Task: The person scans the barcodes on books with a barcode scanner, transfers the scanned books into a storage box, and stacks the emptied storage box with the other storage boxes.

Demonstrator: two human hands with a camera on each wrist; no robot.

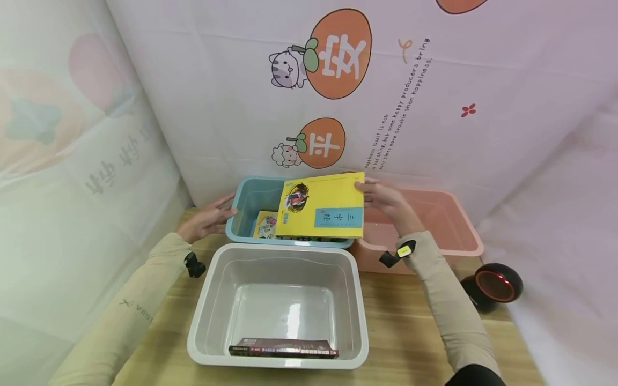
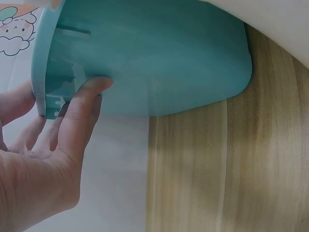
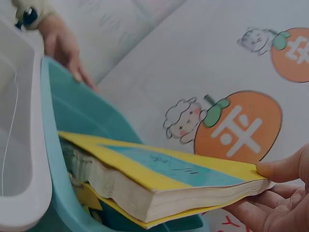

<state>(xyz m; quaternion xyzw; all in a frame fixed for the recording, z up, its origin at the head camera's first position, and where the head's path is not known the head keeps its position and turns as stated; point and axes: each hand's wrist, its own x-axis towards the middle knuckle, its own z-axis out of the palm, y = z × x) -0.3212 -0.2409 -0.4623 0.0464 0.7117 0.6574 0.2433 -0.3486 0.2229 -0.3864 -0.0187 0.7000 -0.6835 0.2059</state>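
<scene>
My right hand [image 1: 383, 199] grips the right edge of a thick yellow book [image 1: 309, 206] with a blue title panel; in the right wrist view the thumb [image 3: 277, 169] lies on its cover and the fingers are beneath. The book is tilted over the blue bin [image 1: 243, 212], its far end inside the rim. At the bin's left end, my left hand [image 1: 207, 219] holds the rim, one digit against the outer wall [image 2: 145, 63] in the left wrist view. Under the yellow book, another book with a colourful cover [image 1: 265, 222] lies in the blue bin, partly hidden.
A grey-white bin [image 1: 285, 300] stands in front, with dark-covered books [image 1: 285, 348] along its near wall. On the right is a pink bin [image 1: 434, 220]. A black round device [image 1: 497, 284] sits at the wooden table's [image 1: 401, 321] right side. Printed cloth [image 1: 217, 96] hangs behind.
</scene>
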